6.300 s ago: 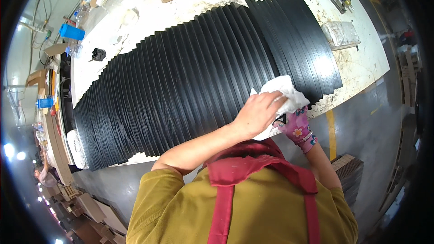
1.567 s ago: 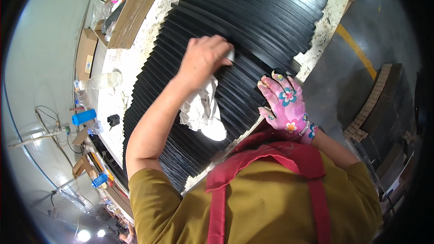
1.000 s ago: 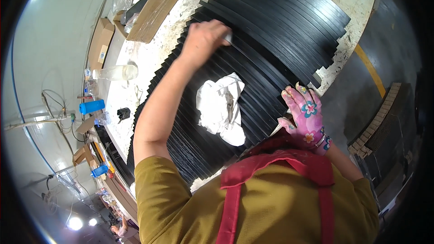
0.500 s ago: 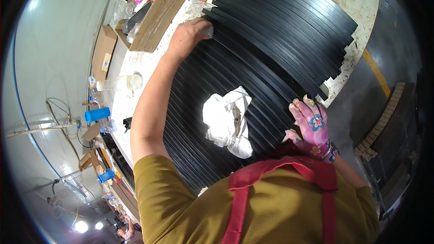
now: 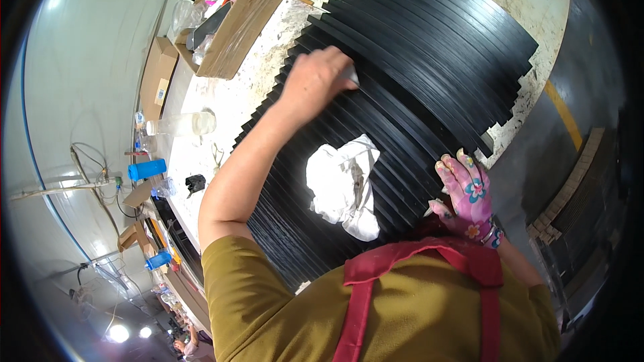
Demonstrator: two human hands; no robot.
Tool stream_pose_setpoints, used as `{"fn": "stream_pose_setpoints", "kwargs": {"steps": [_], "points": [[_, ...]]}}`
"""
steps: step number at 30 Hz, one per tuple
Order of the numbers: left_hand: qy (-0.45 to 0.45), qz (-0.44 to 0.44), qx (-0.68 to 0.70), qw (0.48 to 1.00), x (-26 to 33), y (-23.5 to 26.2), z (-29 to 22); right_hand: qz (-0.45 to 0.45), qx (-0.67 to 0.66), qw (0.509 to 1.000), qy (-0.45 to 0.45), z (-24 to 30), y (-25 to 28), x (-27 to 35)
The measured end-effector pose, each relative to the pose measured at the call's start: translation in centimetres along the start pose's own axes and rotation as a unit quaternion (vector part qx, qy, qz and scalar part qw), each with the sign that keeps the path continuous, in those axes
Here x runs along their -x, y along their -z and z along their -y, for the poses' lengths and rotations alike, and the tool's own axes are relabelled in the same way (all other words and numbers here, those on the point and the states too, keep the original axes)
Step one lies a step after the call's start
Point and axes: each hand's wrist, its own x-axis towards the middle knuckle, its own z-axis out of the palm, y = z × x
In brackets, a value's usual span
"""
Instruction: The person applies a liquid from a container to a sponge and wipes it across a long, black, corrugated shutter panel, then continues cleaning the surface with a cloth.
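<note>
Many long black strips (image 5: 362,117) lie side by side across the table, with stepped ends. My left hand (image 5: 316,84), bare, is closed with its fingers curled down on one strip. A small whitish piece, apparently cloth (image 5: 351,78), shows at its fingertips; most of it is hidden. My right hand (image 5: 464,191), in a pink flowered glove, rests at the strips' near right ends. Its fingers are stretched out, with the thumb apart. Between the hands a crumpled white cloth (image 5: 339,184) lies on the strips, touched by neither.
A cardboard box (image 5: 243,30) of mixed small items stands at the far left of the worn white table (image 5: 537,0). A clear bottle (image 5: 184,124) lies near the left edge. Blue-topped containers (image 5: 146,169) are beyond it. Right of the table is floor with a yellow line (image 5: 562,114).
My left hand has slid right and nearer along the strip, away from its far left end, with the whitish piece. The right hand stays at the strip ends.
</note>
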Motion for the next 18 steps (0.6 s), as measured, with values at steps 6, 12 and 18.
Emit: {"fn": "stream_pose_setpoints", "kwargs": {"steps": [6,12,18], "points": [[0.192,-0.055,-0.057,0.978,0.7,1.1,8.9,0.000,-0.014,1.000,-0.003,0.3,0.0,-0.1],[0.052,-0.024,0.024,0.998,0.6,0.0,2.5,-0.010,-0.004,1.000,-0.021,0.5,-0.3,0.1],[0.097,-0.029,-0.067,0.993,0.5,0.8,7.1,0.003,-0.013,1.000,-0.019,0.5,-0.3,0.2]]}}
